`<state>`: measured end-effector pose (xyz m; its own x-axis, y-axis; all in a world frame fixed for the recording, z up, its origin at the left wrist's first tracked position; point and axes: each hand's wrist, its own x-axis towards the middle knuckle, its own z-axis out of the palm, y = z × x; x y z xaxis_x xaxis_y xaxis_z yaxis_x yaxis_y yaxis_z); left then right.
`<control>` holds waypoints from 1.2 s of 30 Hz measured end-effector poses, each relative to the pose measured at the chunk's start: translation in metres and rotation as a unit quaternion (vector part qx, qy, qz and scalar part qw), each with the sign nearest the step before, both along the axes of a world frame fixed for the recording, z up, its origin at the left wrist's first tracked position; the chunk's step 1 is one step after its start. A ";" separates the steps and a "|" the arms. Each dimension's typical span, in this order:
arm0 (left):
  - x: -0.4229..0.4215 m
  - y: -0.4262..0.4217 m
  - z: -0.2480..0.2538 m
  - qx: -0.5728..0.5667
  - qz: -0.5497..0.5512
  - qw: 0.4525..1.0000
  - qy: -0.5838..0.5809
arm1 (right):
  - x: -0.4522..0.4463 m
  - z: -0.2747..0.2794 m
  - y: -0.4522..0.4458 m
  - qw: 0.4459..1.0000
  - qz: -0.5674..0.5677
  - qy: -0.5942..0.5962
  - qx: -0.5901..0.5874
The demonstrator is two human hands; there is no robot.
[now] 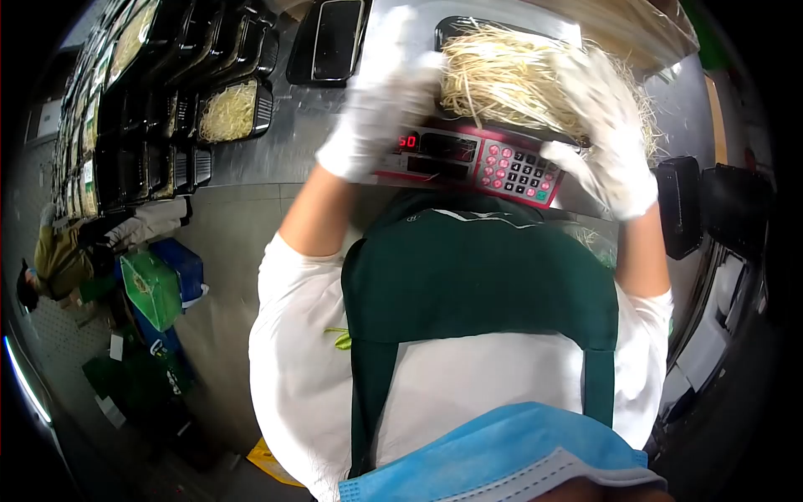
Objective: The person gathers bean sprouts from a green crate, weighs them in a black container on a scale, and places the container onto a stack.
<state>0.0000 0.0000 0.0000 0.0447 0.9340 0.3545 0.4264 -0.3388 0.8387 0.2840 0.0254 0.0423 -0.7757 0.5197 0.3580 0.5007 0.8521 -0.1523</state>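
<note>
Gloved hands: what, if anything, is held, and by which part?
Cannot be told: the right hand overlaps the pale strands at right; the left hand blurred.

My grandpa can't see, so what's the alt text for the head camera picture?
The wearer's white-gloved right hand touches pale, sprout-like strands heaped in a black tray on a red digital scale, with the blurred left hand by the tray. More black trays stand stacked at left.
</note>
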 end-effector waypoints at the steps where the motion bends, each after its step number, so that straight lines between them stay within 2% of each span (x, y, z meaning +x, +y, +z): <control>1: 0.028 -0.002 0.008 0.113 0.006 0.983 0.144 | -0.009 0.008 0.006 0.998 0.010 -0.050 0.049; 2: 0.057 0.010 0.001 0.169 0.034 0.968 0.180 | -0.021 0.022 0.013 0.991 -0.037 -0.124 0.035; 3: 0.039 0.013 0.001 0.222 0.044 0.933 0.281 | -0.045 -0.011 0.018 0.997 -0.028 -0.057 0.051; 4: 0.048 0.020 0.002 0.249 0.059 0.901 0.349 | -0.037 -0.019 0.029 0.997 -0.028 -0.070 0.018; 5: 0.054 0.024 -0.001 0.257 0.056 0.906 0.333 | -0.027 -0.025 0.036 0.996 -0.031 -0.083 -0.016; 7: 0.063 0.034 -0.004 0.215 -0.032 0.921 0.324 | -0.020 -0.029 0.037 0.971 -0.015 0.051 -0.234; 8: 0.066 0.032 -0.004 0.179 -0.033 0.921 0.343 | -0.022 -0.034 0.028 0.938 -0.056 0.112 -0.324; 9: 0.070 0.033 -0.003 0.140 -0.028 0.928 0.343 | -0.022 -0.030 0.024 1.000 -0.026 -0.003 -0.015; 12: 0.069 0.049 0.003 0.048 -0.067 0.919 0.387 | -0.020 -0.022 0.033 0.997 -0.045 -0.067 -0.020; 13: 0.067 0.046 0.011 0.072 -0.072 0.907 0.409 | -0.019 -0.016 0.037 0.994 -0.046 -0.097 -0.002; 15: 0.056 0.043 0.022 0.141 -0.109 0.857 0.483 | -0.015 -0.007 0.034 0.996 -0.042 -0.077 0.015; 16: 0.054 0.037 0.021 0.144 -0.112 0.855 0.485 | -0.010 -0.008 0.033 0.998 -0.052 -0.045 0.014; 18: 0.051 0.027 0.016 0.214 -0.043 0.947 0.236 | 0.000 -0.011 0.033 0.998 -0.057 -0.008 -0.007; 19: 0.053 0.024 0.017 0.219 -0.067 0.947 0.227 | -0.002 -0.014 0.037 0.998 -0.060 -0.008 -0.005; 21: 0.069 0.025 0.014 0.294 -0.057 0.910 0.288 | -0.010 -0.020 0.038 0.998 -0.036 -0.052 -0.005; 22: 0.072 0.030 0.014 0.291 -0.060 0.911 0.286 | -0.011 -0.022 0.043 0.993 -0.044 -0.103 -0.024; 24: 0.077 0.049 0.014 0.180 -0.068 0.863 0.467 | -0.006 -0.018 0.049 0.992 -0.046 -0.109 -0.033; 25: 0.077 0.050 0.016 0.184 -0.072 0.862 0.466 | -0.002 -0.014 0.051 0.991 -0.048 -0.114 -0.044; 27: 0.076 0.049 0.017 0.146 -0.093 0.903 0.394 | 0.022 -0.010 0.046 0.991 -0.059 -0.109 -0.058; 29: 0.079 0.049 0.013 0.152 -0.093 0.918 0.354 | 0.041 -0.010 0.040 0.970 -0.032 0.038 -0.238; 30: 0.080 0.047 0.015 0.111 -0.104 0.922 0.355 | 0.039 -0.014 0.033 0.964 -0.031 0.099 -0.245; 31: 0.081 0.045 0.016 0.071 -0.113 0.924 0.358 | 0.036 -0.013 0.028 0.963 -0.029 0.097 -0.248; 33: 0.078 0.047 0.013 0.058 -0.125 0.923 0.360 | 0.032 -0.012 0.023 0.952 -0.098 0.066 -0.281; 34: 0.076 0.047 0.009 0.090 -0.124 0.933 0.327 | 0.034 -0.029 0.027 0.957 -0.052 0.167 -0.232; 35: 0.075 0.048 0.007 0.121 -0.123 0.940 0.294 | 0.037 -0.040 0.027 0.957 -0.050 0.170 -0.231; 36: 0.075 0.050 0.006 0.124 -0.132 0.939 0.292 | 0.039 -0.045 0.027 0.924 -0.033 0.261 -0.276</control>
<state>0.0748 0.0496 0.0060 0.5183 0.7546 0.4024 0.6629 -0.6518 0.3684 0.3227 0.0524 -0.0027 -0.5316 0.7755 0.3407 0.2843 0.5423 -0.7907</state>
